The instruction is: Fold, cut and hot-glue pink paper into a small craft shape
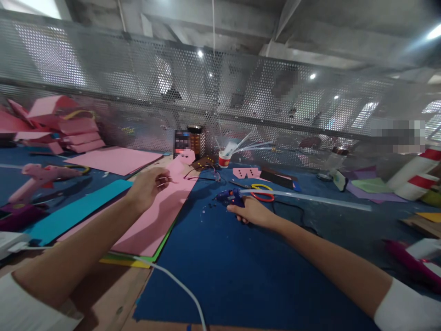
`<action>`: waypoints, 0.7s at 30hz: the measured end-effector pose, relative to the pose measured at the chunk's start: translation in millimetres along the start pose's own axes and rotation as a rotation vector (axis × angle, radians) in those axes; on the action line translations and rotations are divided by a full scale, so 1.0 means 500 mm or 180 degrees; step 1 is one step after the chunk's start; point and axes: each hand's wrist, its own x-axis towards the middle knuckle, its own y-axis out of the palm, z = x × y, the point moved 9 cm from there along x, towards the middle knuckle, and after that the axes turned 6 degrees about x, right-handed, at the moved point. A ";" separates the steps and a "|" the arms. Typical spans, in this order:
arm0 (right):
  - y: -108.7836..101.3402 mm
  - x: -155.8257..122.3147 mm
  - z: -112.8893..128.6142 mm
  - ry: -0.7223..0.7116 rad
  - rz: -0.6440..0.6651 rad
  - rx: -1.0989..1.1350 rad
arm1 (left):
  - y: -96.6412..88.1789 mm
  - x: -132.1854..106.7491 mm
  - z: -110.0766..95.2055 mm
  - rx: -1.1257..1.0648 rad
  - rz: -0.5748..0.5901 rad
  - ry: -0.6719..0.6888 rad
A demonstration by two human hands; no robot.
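Note:
My right hand (253, 211) grips a blue glue gun (225, 197) low over the dark blue table mat (213, 266). A long clear glue stick (317, 196) sticks out of the gun's back to the right. Scissors with red and yellow handles (264, 187) lie just behind that hand. On the left, my left hand (149, 186) hovers above a pink paper sheet (158, 216), its fingers curled together. Whatever they pinch, if anything, is too small to make out. Beyond the fingertips is a smaller pink paper piece (181, 166).
A pink glue gun (41, 177) and a teal sheet (82, 209) lie left. Behind stand a phone (182, 138) and a paper cup (224, 160) holding sticks. Pink box shapes (65, 122) are stacked far left. A white cable (179, 278) crosses the front; perforated metal panels (220, 82) border the back.

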 end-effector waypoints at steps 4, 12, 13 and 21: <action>0.002 0.000 0.002 -0.0016 0.0043 -0.0051 | -0.001 0.003 0.001 0.0003 0.0005 0.0021; 0.002 0.000 0.005 0.0011 0.0000 -0.0094 | -0.002 0.002 0.001 0.0016 -0.0023 0.0017; 0.002 0.001 0.005 0.0021 -0.0010 -0.0101 | -0.002 0.003 0.002 0.0017 -0.0021 0.0016; -0.001 0.000 0.004 0.0050 -0.0059 -0.0140 | 0.000 0.000 -0.001 0.0011 -0.0013 0.0044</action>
